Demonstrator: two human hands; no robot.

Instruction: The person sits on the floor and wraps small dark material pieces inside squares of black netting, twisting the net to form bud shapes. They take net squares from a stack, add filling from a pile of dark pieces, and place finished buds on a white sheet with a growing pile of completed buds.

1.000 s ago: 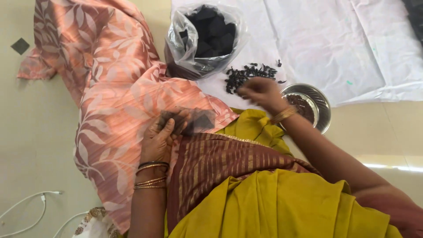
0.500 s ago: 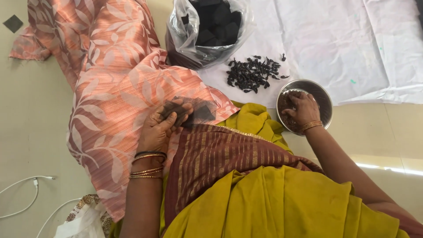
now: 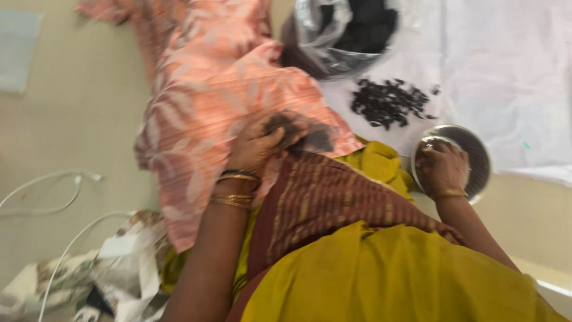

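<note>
Beige floor under everything; left hand (image 3: 257, 146) pinches a dark clump (image 3: 280, 123) at the pink cloth's (image 3: 208, 77) lower edge, so it might smear. Right hand (image 3: 440, 169), fingers curled, sits in the steel bowl (image 3: 479, 156) by the white sheet's (image 3: 506, 65) near edge and could tip it.

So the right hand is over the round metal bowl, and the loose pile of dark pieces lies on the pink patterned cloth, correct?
Not quite. The right hand is over the round metal bowl, but the loose pile of dark pieces lies on the white sheet, not on the pink patterned cloth. The head view shows it.
</note>
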